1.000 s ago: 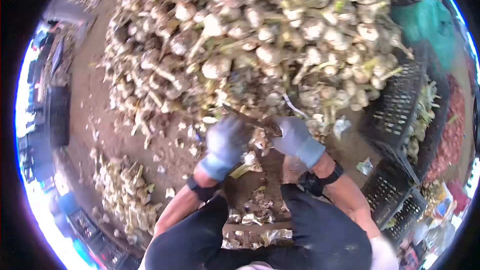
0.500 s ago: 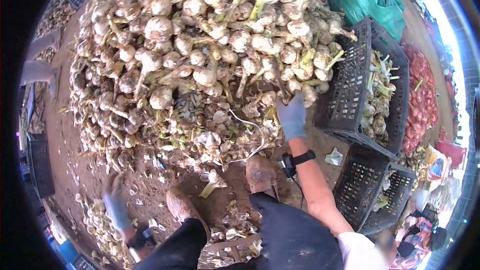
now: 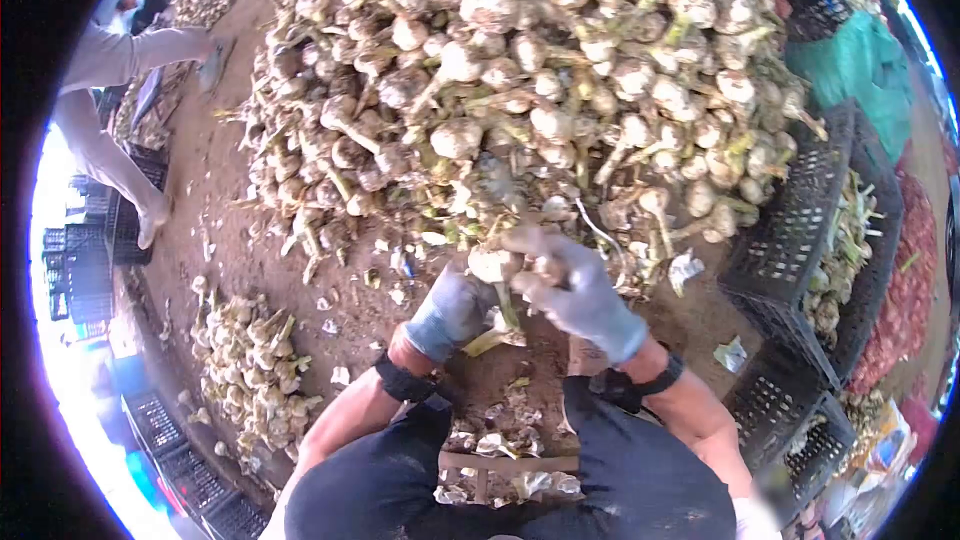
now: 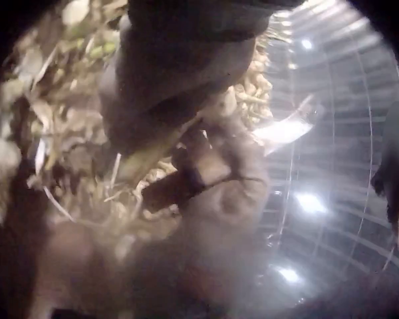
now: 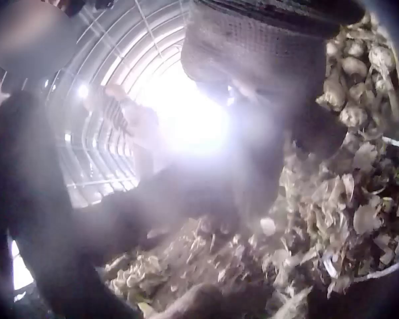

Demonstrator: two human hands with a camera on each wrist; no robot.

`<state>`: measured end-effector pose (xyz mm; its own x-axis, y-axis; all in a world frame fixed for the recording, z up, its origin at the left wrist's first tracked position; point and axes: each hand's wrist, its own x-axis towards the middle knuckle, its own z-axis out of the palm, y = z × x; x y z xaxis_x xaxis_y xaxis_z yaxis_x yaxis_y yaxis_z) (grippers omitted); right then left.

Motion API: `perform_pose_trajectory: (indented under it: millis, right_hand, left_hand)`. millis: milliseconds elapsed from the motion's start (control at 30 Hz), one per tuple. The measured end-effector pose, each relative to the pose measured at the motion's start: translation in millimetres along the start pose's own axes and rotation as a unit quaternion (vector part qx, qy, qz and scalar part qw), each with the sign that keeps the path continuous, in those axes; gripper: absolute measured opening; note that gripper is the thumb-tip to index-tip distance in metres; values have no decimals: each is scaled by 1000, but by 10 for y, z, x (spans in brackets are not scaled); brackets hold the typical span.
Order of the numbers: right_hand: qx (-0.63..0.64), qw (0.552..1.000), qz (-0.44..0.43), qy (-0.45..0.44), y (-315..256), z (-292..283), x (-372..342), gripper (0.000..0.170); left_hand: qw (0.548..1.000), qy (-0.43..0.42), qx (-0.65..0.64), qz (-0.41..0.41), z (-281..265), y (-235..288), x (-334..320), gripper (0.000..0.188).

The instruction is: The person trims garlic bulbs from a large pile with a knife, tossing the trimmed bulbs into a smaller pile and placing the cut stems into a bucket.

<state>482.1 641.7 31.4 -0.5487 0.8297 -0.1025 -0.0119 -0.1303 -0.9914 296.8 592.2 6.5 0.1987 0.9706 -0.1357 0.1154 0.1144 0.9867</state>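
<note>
Both hands wear pale gloves. My left hand [image 3: 455, 310] grips a garlic bulb [image 3: 493, 265] whose green stem points down between the hands. Close on its right is my right hand [image 3: 585, 300], fingers curled and blurred. The left wrist view has the left hand [image 4: 179, 73] at the top and the right hand [image 4: 226, 196] below it, curled round a dark, flat tool [image 4: 167, 193]. A stem [image 4: 153, 153] runs between them. In the right wrist view the right hand [image 5: 253, 60] is dim, its fingertips hidden.
A large garlic heap [image 3: 520, 90] lies ahead, a smaller one [image 3: 250, 370] at the left. Black crates [image 3: 790, 230] and a red net sack [image 3: 900, 280] stand on the right. Another person's legs [image 3: 105, 120] show at the upper left. A cut stem [image 3: 490, 340] lies between the feet.
My left hand has come from the lower left to the middle and now holds a bulb. The right hand has drawn back from the heap towards it. The head view has shifted.
</note>
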Motion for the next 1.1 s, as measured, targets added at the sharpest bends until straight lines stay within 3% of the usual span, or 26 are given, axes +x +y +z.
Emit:
perform_pose_trajectory:
  millis: [33,67,100,133,167,200,267,300,367,400,433,533,600,633,700,767,833,867,933,967,1000,1033,1067,1100]
  right_hand:
    - [-165,971,-169,41,117,-66,51,40]
    - [-313,941,-127,10,76,-136,-2,43]
    - [-455,886,-83,-22,24,-183,-35,45]
    - [-485,871,-73,-31,42,-174,-42,44]
    - [-484,872,-70,-29,44,-162,-41,44]
    - [-483,873,-54,-39,41,-153,-32,43]
    - [-480,875,-33,-47,59,-133,-44,43]
    - [-484,873,-44,-41,71,-115,-46,43]
    - [-485,872,-60,-34,67,-75,-20,43]
    - [-500,862,-70,-48,48,-56,-15,40]
    - [-514,852,-78,-63,38,-27,-5,38]
    - [-540,835,-72,-76,9,72,32,32]
    - [-566,818,-63,-82,-3,114,61,27]
    - [-563,819,-64,-84,6,120,67,27]
    - [-574,809,-70,-106,31,105,65,27]
    - [-570,811,-64,-119,44,60,90,27]
    - [-568,809,-86,-126,136,16,121,28]
    - [-566,810,-84,-125,203,-12,133,28]
    - [-521,841,-115,-86,421,-97,138,25]
    - [-519,843,-111,-85,641,-206,152,25]
    - [-532,843,-48,-55,912,-392,166,23]
    - [-543,839,15,-23,1062,-594,149,21]
    - [-554,827,93,24,1076,-847,52,22]
    - [-565,806,165,65,942,-991,29,24]
  left_hand:
    - [966,82,-222,-108,83,37,13,24]
    - [985,143,-69,-64,96,333,-14,30]
    - [995,-29,55,77,-109,150,58,38]
    - [995,23,93,40,-71,23,-23,41]
    - [989,70,130,2,-4,78,-54,45]
    - [989,65,130,2,-21,37,-59,45]
    - [954,23,284,96,-60,-64,-75,50]
    - [954,20,285,94,-66,-76,-81,50]
    - [995,-23,101,-2,-92,-43,-75,50]
    - [991,-44,124,-33,-81,112,-87,48]
    - [981,16,186,60,-80,-131,-117,44]
    - [951,53,292,85,-52,-413,-205,41]
    - [992,75,91,-42,-23,-148,-165,39]
    - [992,77,93,-44,-7,-189,-154,39]
    - [994,91,-45,26,-4,-192,-106,39]
    - [998,53,15,3,1,-174,-131,38]
    - [981,108,-88,-135,53,-136,-169,32]
    - [981,107,-87,-137,34,-300,-184,32]
    - [994,68,88,22,-11,-759,-241,21]
    - [994,65,89,18,-15,-613,-215,21]
    - [992,45,-88,-73,-15,-287,-135,17]
    - [952,24,-260,-162,-12,11,-73,14]
    - [999,-18,-32,3,-6,203,-59,16]
    - [999,-1,-37,-4,-7,373,-10,17]
